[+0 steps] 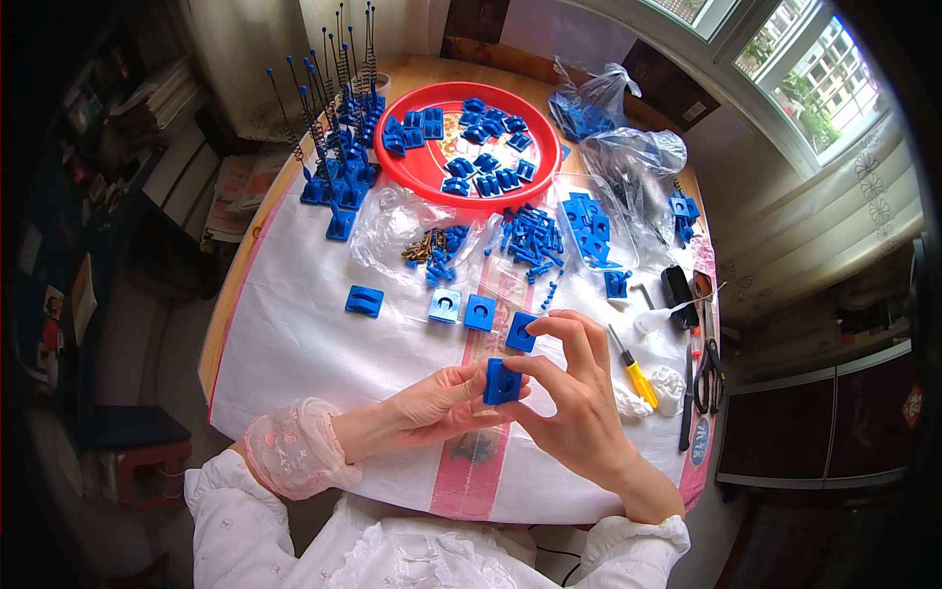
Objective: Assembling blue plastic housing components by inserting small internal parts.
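Observation:
My left hand (444, 401) pinches a small blue plastic block (498, 384) with a round opening in its face. My right hand (581, 412) also grips this block, its thumb and a finger curved to the block's edges. Another finger of that hand reaches over the right edge of a blue square plate (520, 335) just beyond; whether it touches is unclear. Two similar plates, one shiny with glare (444, 305) and one darker (479, 312), lie in a row to its left. A blue ridged piece (364, 301) is farther left.
Farther back, a red round tray (390, 177) holds several blue parts. Spring-stemmed blue pieces (339, 177) stand at left. Blue pegs (532, 239), brass-coloured screws (428, 245) and a clear box (620, 236) lie mid-table. Right are a yellow screwdriver (641, 381), scissors (708, 378) and a white dropper bottle (653, 320).

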### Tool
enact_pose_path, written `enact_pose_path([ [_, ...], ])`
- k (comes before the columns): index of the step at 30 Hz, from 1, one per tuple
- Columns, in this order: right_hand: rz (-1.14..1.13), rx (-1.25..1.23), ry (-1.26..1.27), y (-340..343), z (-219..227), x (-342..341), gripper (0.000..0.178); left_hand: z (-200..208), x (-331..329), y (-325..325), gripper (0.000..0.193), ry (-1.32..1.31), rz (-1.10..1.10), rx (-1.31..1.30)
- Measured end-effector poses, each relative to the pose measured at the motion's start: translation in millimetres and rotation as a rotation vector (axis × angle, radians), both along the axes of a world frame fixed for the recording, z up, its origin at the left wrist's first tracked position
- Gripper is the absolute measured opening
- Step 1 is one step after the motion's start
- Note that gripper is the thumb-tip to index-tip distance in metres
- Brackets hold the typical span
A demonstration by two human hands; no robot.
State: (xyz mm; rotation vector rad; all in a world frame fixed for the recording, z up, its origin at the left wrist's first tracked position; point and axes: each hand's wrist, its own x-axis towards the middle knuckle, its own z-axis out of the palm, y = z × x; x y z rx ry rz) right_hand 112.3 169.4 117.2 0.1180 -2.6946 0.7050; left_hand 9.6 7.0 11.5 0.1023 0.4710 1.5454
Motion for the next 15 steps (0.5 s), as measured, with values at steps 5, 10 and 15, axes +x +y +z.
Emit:
enact_pose_path([
  [5,0.011,-0.001,-0.007,1.2,-0.1,0.4,0.041,4.7,0.5,0.0,0.055,0.005,0.005,0.0],
  [10,-0.016,-0.005,-0.008,-1.0,0.5,0.0,0.044,1.0,2.1,-0.9,0.051,-0.032,0.025,-0.046],
  [15,0.011,0.001,-0.006,0.6,-0.6,1.0,0.043,8.1,1.8,-2.1,0.06,0.013,0.019,-0.072],
])
